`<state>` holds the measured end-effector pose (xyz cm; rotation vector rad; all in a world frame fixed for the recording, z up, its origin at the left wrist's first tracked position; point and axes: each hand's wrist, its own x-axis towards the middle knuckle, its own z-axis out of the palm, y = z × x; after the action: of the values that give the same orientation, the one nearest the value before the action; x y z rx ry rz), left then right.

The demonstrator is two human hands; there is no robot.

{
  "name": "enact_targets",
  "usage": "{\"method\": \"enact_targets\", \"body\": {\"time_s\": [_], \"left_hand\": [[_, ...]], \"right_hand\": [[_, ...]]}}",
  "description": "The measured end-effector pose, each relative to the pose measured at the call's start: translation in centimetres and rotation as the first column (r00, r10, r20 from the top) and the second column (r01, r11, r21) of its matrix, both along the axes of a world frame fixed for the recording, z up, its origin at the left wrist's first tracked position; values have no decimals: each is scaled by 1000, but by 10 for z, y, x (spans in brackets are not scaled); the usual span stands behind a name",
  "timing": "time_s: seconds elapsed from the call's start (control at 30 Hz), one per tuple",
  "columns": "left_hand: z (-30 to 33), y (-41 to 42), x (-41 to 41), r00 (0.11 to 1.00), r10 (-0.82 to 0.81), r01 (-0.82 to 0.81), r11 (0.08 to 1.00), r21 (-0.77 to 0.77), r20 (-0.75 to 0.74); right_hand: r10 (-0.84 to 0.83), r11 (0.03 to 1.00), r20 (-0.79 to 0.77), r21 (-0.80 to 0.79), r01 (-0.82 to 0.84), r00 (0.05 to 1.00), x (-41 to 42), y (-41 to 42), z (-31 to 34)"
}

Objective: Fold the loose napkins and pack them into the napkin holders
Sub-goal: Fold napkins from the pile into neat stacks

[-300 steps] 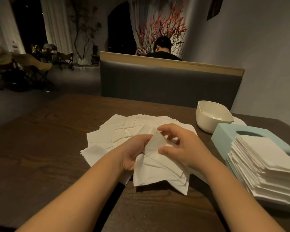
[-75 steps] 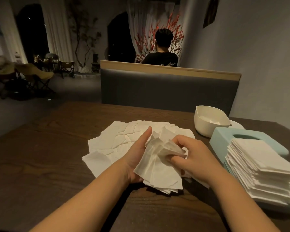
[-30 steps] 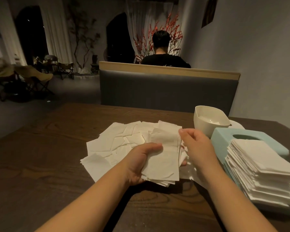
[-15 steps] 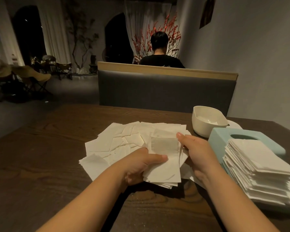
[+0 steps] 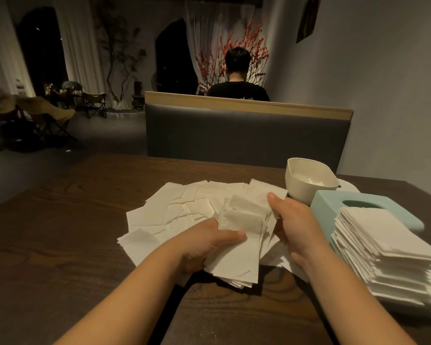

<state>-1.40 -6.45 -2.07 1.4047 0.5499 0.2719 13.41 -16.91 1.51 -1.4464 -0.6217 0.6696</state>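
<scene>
Here the left hand [image 5: 204, 247] holds the napkin bundle [image 5: 237, 255] lengthwise, pointing away.

loose napkins [image 5: 184, 210] lie spread mid-table [image 5: 60, 245]; a napkin stack [image 5: 383, 250] sits right, a box [image 5: 334, 202] behind it, a bowl [image 5: 306, 183] farther back.

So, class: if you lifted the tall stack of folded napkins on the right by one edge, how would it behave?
The napkin stack would probably sag, being thin paper. Its layers already sit unevenly, so they would likely slide apart. It looks light.
</scene>
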Motion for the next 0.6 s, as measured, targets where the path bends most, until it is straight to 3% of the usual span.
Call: {"method": "enact_targets", "body": {"time_s": [0.17, 0.27, 0.33, 0.4, 0.47, 0.53, 0.6], "left_hand": [[1, -2, 2, 999, 33, -33, 999, -34, -10], [2, -6, 5, 993, 114, -113, 991, -67, 13], [0, -5, 10, 987, 156, -154, 987, -55, 31], [1, -7, 11, 982, 180, -175, 981, -87, 53], [6, -8, 14, 976, 199, -174, 957, -232, 89], [14, -10, 13, 969, 232, -178, 898, -402, 88], [14, -10, 12, 971, 221, -167, 895, -413, 88]], "right_hand": [[-290, 928, 64, 261, 265, 955, 0, -6, 9], [-53, 942, 15, 332, 45, 998, -4, -12, 16], [109, 960, 115, 246, -134, 987, -9, -12, 14], [152, 976, 283, 108, -189, 947, -15, -6, 6], [114, 993, 458, -13, -121, 882, -18, 3, -4], [41, 998, 536, -53, -15, 843, -16, 9, -11], [-4, 999, 551, -42, 33, 835, -14, 12, -14]]}}
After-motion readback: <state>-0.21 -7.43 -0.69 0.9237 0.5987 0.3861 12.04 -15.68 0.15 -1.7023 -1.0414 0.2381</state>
